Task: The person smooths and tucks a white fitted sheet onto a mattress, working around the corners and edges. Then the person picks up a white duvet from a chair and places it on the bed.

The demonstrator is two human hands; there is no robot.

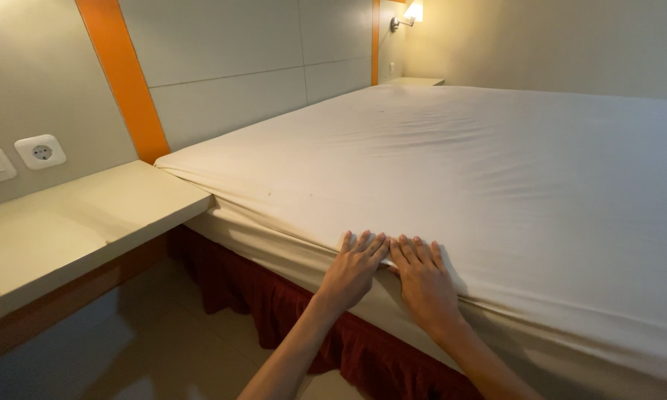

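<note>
Nearest the camera, two bare forearms are seen reaching up from the lower edge. The left hand (354,268) and the right hand (422,278) are laid side by side on the near edge of the bed, fingertips almost touching. Neither grip is closed on anything: both palms are pressed flat with fingers spread on the white sheet (496,178), which is stretched over the mattress and lies directly under the hands, wrapped down over the mattress side. Just below the hands, a dark red bed skirt (274,304) is hung in folds down to the tiled floor (163,348). To the left of the left hand, well apart, a pale counter (67,230) is set against the wall, touching the bed corner. Above it, a white wall socket (40,151) is mounted, with an orange wall stripe (122,74) beside it. Far beyond the hands, a lit wall lamp (411,13) is seen above a small shelf (415,81).
</note>
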